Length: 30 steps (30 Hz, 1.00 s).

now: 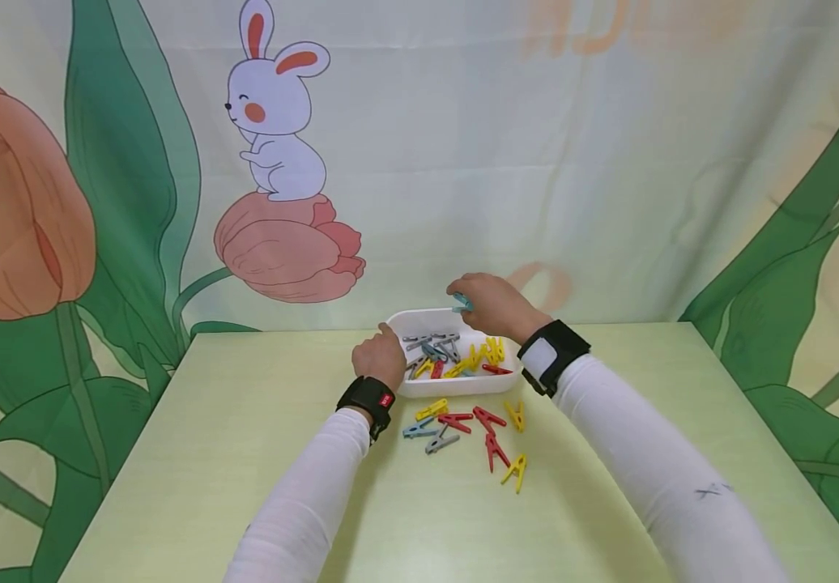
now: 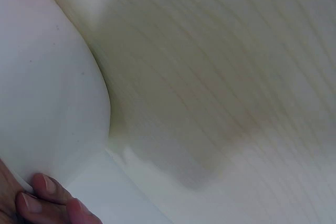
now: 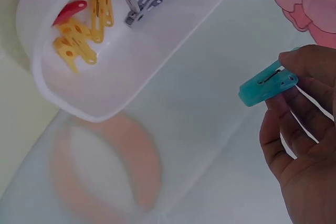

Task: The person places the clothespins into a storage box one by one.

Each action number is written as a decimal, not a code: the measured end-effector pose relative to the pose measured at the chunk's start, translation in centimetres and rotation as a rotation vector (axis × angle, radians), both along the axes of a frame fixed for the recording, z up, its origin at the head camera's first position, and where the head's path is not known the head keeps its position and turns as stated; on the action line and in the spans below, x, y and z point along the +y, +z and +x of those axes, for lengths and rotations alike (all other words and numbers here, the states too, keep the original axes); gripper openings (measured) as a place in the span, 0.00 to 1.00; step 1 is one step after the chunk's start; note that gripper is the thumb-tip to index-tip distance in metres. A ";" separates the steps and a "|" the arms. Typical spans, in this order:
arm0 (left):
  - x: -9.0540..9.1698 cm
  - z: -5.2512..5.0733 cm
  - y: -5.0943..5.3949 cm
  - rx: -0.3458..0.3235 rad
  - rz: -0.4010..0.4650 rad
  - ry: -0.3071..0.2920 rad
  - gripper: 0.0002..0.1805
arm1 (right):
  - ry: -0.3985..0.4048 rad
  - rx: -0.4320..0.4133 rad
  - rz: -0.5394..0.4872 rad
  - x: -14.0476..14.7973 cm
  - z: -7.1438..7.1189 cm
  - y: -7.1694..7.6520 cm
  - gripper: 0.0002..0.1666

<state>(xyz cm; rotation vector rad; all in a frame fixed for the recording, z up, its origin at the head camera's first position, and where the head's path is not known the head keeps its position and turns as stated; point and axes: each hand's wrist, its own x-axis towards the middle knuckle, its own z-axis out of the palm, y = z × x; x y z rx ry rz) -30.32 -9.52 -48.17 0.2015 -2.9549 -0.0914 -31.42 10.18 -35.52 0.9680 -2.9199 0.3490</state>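
A white plastic box stands at the back of the table, holding grey, yellow, red and blue clothespins. My left hand grips the box's left end by the rim; in the left wrist view its curled fingers lie against the white wall. Above the box's back right rim, my right hand pinches a light blue clothespin between thumb and fingers, clear of the box. Yellow clothespins and a red clothespin show inside the box in the right wrist view.
In front of the box lie several loose clothespins: a yellow one, a light blue one, a grey one, red ones and more yellow ones. A printed curtain hangs right behind the table.
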 end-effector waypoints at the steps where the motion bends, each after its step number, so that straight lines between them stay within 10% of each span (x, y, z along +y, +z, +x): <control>1: 0.0 0.0 0.0 0.002 -0.002 0.000 0.28 | -0.005 -0.006 0.007 -0.2 -0.2 -0.2 0.25; 22: -0.1 0.0 -0.1 -0.005 0.023 0.016 0.29 | -0.123 -0.088 0.120 -0.8 -2.0 -5.3 0.30; 30: 0.0 0.0 0.2 -0.001 0.029 0.018 0.29 | -0.145 -0.098 0.147 -1.0 -1.8 -5.2 0.55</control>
